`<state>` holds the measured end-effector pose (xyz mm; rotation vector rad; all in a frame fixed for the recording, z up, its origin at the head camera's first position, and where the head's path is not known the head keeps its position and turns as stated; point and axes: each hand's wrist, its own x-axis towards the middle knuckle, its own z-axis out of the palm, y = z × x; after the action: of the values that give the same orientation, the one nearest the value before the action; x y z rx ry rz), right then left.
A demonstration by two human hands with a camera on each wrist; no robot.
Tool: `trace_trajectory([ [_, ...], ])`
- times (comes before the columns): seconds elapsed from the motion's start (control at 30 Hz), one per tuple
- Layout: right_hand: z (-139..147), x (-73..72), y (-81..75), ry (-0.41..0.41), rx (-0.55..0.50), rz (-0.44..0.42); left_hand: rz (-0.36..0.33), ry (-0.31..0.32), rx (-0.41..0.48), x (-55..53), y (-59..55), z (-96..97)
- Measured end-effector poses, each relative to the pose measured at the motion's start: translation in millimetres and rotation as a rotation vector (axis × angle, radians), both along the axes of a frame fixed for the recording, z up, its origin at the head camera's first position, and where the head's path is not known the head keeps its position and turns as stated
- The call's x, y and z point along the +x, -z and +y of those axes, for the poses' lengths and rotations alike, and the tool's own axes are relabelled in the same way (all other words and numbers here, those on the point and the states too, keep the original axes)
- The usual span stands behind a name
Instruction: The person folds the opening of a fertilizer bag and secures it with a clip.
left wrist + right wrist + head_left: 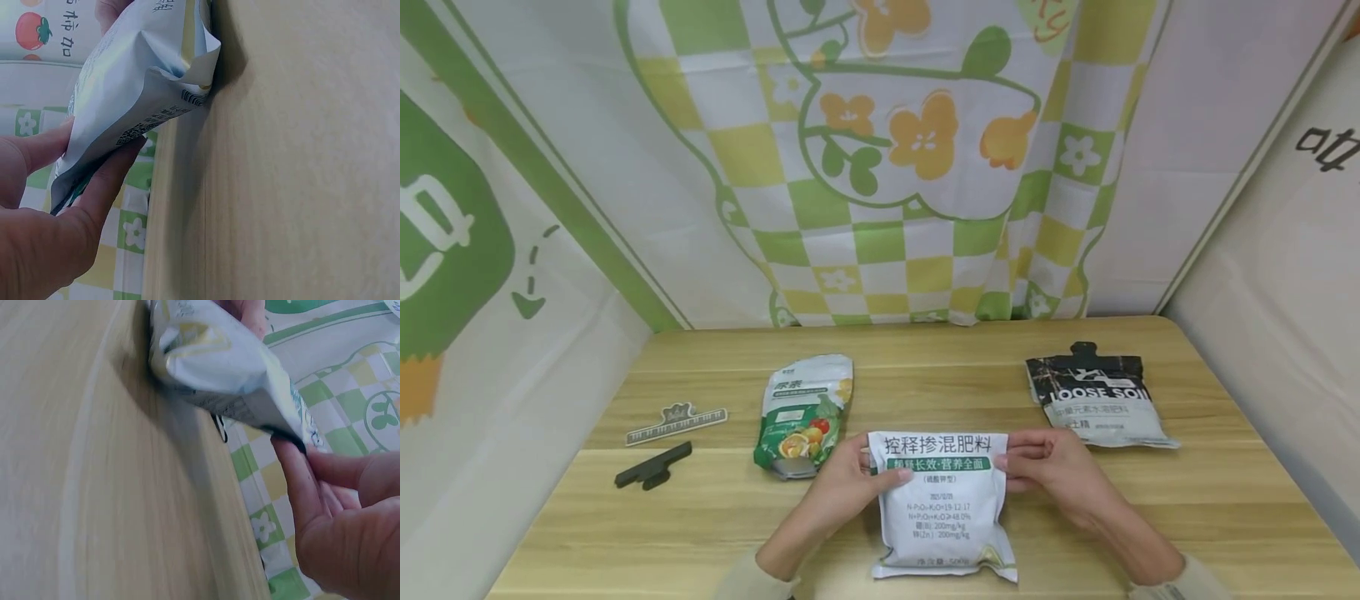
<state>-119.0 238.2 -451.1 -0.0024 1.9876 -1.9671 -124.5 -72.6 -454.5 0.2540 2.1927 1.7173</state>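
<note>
Between both hands stands a white fertilizer bag with a green band and black print, its printed face toward the head camera. The left hand pinches its upper left edge, thumb on the front and fingers behind. At the upper right edge, the right hand pinches it the same way. In the left wrist view the bag leans with its lower end at the table and its upper end raised. The right wrist view shows the bag's corner between thumb and fingers.
A green and white fertilizer bag lies behind the left hand. To the right is a black and grey soil bag with a black clip on top. A silver ruler-like clip and a black clip lie at left on the wooden table.
</note>
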Motion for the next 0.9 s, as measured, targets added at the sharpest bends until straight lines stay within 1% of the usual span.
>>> trace_trajectory([
  [0.1, -2.8, -1.0, -0.1, 0.037, 0.01, -0.027, -0.022, -0.01, -0.015, -0.2, -0.7, -1.0],
  [0.23, -5.6, -2.8, -0.3, 0.056, 0.01, -0.038, -0.042, -0.022, -0.04, -0.6, -1.3, -2.6],
  [0.5, -8.7, -3.7, -0.2, 0.06, -0.001, -0.046, -0.085, -0.016, 0.022, 0.1, -2.6, -5.0],
  [0.7, -10.4, -2.7, 1.5, 0.076, -0.002, -0.056, -0.107, -0.013, 0.045, 1.0, -1.8, -7.3],
  [0.9, -11.3, -1.9, 1.3, 0.085, 0.008, -0.049, -0.103, -0.015, -0.004, 2.8, -4.8, -10.9],
])
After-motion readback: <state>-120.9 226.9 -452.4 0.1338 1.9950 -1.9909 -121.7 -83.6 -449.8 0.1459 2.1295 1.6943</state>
